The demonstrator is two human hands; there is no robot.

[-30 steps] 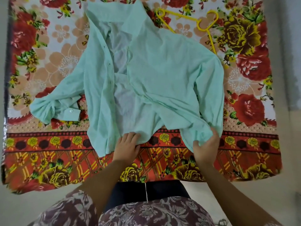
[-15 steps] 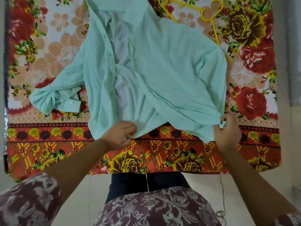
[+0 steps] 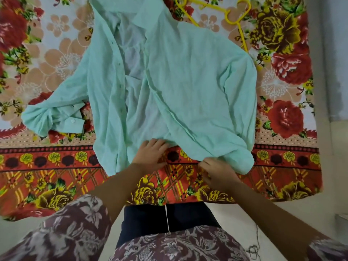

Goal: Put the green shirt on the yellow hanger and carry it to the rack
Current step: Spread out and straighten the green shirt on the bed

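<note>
The pale green shirt [image 3: 188,87] lies spread on the flowered bedsheet [image 3: 56,176], front unbuttoned, collar at the far edge. Its left sleeve is bunched at the left; the right sleeve is folded down along the right side. The yellow hanger [image 3: 236,17] lies beyond the shirt's right shoulder, partly under it. My left hand [image 3: 151,154] rests on the hem at the middle, fingers curled over the cloth. My right hand [image 3: 216,171] pinches the hem of the right front panel, beside the sleeve end.
The sheet's near edge hangs over the bed in front of my legs. Pale floor shows at the bottom right, with a dark thread [image 3: 254,249] on it. A grey wall strip [image 3: 333,53] runs down the right side.
My right hand has come back left along the hem, from the right corner to nearer the middle. The right sleeve and panel have settled flatter. My left hand has stayed at the hem.
</note>
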